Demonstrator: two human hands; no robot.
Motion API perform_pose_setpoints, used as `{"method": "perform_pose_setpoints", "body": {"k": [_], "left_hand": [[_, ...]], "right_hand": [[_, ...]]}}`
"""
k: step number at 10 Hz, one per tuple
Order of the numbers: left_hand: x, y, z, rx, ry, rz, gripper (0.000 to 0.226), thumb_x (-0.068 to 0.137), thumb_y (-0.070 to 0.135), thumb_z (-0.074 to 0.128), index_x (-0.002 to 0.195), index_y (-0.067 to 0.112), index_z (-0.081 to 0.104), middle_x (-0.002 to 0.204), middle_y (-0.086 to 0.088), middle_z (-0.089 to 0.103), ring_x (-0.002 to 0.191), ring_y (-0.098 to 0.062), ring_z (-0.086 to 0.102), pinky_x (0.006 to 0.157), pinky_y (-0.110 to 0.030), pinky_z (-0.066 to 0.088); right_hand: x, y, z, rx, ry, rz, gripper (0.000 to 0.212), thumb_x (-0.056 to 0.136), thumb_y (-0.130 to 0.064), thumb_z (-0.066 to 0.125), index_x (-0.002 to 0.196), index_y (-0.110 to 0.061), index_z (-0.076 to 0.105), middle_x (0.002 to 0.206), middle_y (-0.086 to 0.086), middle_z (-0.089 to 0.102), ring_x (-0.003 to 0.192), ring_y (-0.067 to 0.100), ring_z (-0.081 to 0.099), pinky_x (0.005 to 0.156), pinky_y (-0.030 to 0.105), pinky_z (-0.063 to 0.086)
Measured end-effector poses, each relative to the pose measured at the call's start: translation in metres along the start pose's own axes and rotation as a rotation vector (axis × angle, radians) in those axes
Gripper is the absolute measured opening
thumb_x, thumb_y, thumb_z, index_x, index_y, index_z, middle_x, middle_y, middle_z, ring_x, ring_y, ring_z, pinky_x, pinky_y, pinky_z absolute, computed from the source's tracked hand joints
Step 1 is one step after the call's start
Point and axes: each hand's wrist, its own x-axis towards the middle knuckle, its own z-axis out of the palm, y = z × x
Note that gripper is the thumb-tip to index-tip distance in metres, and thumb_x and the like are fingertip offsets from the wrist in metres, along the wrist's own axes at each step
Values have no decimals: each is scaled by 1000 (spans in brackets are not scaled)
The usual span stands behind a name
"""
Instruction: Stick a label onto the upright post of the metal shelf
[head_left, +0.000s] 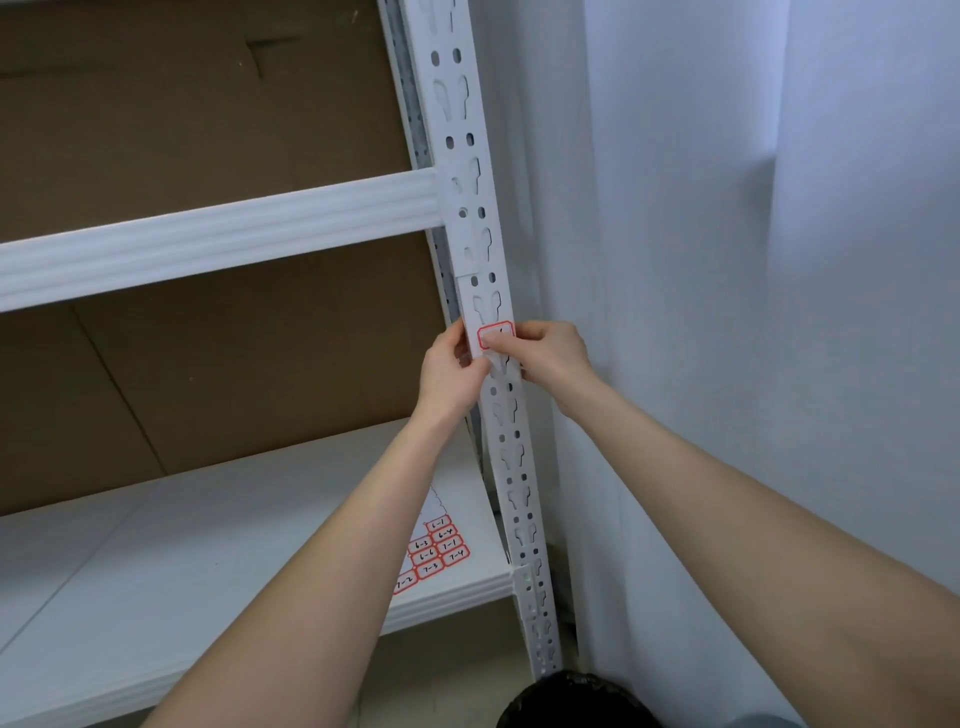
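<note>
Left hand (451, 366) grips the post (480, 267) beside the label (496, 332), right hand (548, 358) pinches it on with the thumb; uneven pressing could crease it over holes under that grip.

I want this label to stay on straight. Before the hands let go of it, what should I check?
1. Label lies on the front face of the post: ok.
2. Right hand has its thumb pressing the label: ok.
3. Left hand grips the post's edge to steady it: ok.
4. Label square to the post: cannot tell, the thumb covers part.
5. Lower edge stuck flat: cannot tell.
6. Label sheet within reach on the shelf: ok.
</note>
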Motion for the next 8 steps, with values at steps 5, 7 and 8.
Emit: {"method": "perform_pose_setpoints", "body": {"k": [5, 7, 8], "left_hand": [[2, 2, 1, -13, 32, -9, 38, 90, 6, 55, 127, 15, 58, 120, -2, 66, 109, -14, 62, 95, -34, 51], [2, 4, -2, -54, 8, -45, 44, 95, 16, 52, 138, 14, 46, 131, -2, 58, 115, -12, 57, 97, -27, 47], [3, 1, -9, -102, 145, -134, 54, 97, 26, 48, 147, 13, 30, 142, -5, 47, 128, -18, 48, 109, -39, 39]], "right_hand": [[4, 8, 0, 55, 4, 27, 29, 81, -28, 66, 107, -17, 71, 104, 2, 73, 98, 19, 68, 94, 43, 52], [-2, 4, -3, 123, -11, 63, 20, 95, -20, 52, 89, -15, 71, 102, 10, 72, 99, 26, 68, 91, 41, 54], [-11, -1, -7, 71, 105, 91, 20, 96, -26, 47, 92, -19, 65, 108, 8, 69, 104, 28, 65, 94, 45, 52]]}}
